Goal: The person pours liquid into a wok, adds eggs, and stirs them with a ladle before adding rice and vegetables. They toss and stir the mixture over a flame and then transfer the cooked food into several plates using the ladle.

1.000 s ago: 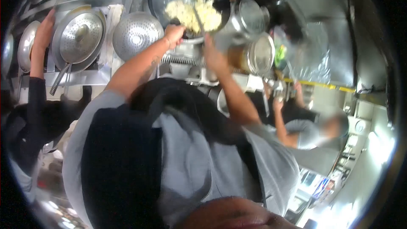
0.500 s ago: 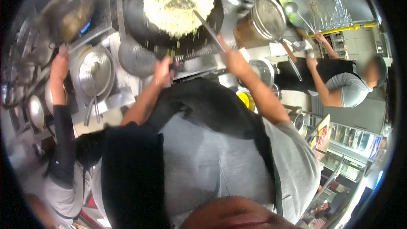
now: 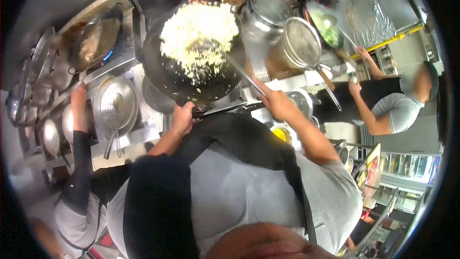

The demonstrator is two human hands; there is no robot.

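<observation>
My left hand [image 3: 183, 120] is closed around the handle of a large dark wok [image 3: 163, 84] in front of me. Pale yellow fried rice [image 3: 194, 26] fills the wok's upper part, with loose grains scattered toward its near side. In my right hand [image 3: 279, 103] is the long handle of a ladle [image 3: 242, 74]. The ladle's bowl lies among the rice, partly covered by it. A perforated strainer [image 3: 154, 97] sits partly hidden behind the wok's left edge.
Left, a co-worker's hand [image 3: 79, 95] works at a pan [image 3: 96, 43] above a blue flame. Metal strainers [image 3: 125, 88] rest nearby. To my right are a lidded pot [image 3: 270, 12], a mesh sieve [image 3: 302, 43] and another co-worker [image 3: 397, 108] holding a ladle over a green-filled wok [image 3: 328, 33].
The wok has come closer to me and covers more of the perforated strainer. The rice has spread toward the near side. My left hand is lower, and the ladle has moved down with the rice.
</observation>
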